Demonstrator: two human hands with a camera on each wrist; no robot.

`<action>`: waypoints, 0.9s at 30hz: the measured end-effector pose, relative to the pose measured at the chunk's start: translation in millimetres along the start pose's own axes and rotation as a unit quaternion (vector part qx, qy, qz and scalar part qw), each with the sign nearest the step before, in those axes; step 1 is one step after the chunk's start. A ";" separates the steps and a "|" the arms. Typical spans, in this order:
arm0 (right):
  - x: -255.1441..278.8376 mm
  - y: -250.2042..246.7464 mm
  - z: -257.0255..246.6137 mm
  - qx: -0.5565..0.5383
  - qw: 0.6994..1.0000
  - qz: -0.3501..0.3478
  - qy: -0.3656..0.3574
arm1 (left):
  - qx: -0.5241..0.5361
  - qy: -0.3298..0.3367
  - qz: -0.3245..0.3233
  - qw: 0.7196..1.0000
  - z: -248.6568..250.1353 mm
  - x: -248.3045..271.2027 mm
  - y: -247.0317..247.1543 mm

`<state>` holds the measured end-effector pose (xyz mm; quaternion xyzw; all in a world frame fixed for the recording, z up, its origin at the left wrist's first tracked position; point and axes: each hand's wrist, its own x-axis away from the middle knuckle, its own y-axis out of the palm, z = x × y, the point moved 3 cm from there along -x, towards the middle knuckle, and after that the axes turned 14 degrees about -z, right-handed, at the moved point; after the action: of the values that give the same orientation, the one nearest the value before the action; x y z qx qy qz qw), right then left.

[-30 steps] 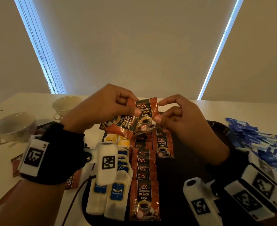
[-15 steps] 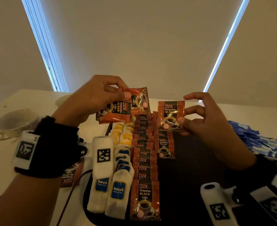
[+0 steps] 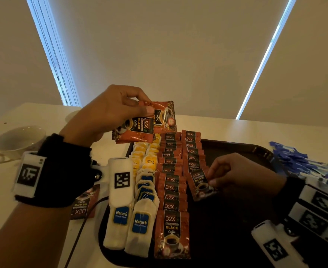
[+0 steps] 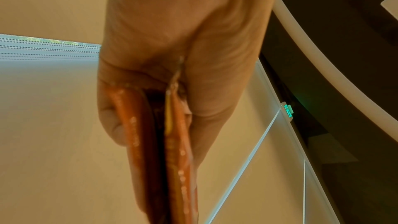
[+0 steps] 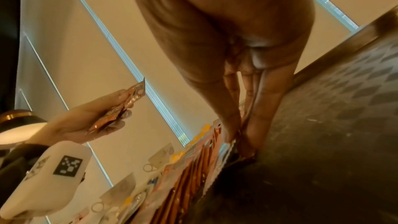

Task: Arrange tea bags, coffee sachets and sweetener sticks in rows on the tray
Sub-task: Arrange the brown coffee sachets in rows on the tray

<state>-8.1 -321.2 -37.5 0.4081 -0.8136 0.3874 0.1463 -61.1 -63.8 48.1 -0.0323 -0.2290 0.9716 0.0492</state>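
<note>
My left hand (image 3: pixel 140 109) is raised over the far left of the dark tray (image 3: pixel 236 219) and pinches a small fan of red coffee sachets (image 3: pixel 145 124), seen edge-on as sachets (image 4: pixel 170 151) in the left wrist view. My right hand (image 3: pixel 213 180) is low on the tray and pinches a single coffee sachet (image 3: pixel 200 183) at the near end of a second sachet row (image 3: pixel 193 147). Left of it runs a longer sachet row (image 3: pixel 172 190), then rows of tea bags (image 3: pixel 142 198). In the right wrist view the fingertips (image 5: pixel 252 135) press that sachet to the tray.
A heap of blue sweetener sticks (image 3: pixel 302 163) lies on the white table right of the tray. Two white cups (image 3: pixel 18 138) stand at the far left. One loose coffee sachet (image 3: pixel 84 204) lies on the table under my left wrist. The tray's right half is bare.
My right hand has come down from the air with one sachet to the near end of the second row on the tray. My left hand stays raised with the remaining sachets.
</note>
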 end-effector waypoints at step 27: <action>-5.7 0.1 -26.0 0.103 0.989 0.086 -0.058 | -0.010 -0.008 -0.015 1.000 -2.8 -4.6 1.6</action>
<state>-6.6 -298.5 -23.7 0.3716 -0.8082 0.4563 0.0220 -56.4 -64.5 45.1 -0.0218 -0.2394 0.9687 0.0619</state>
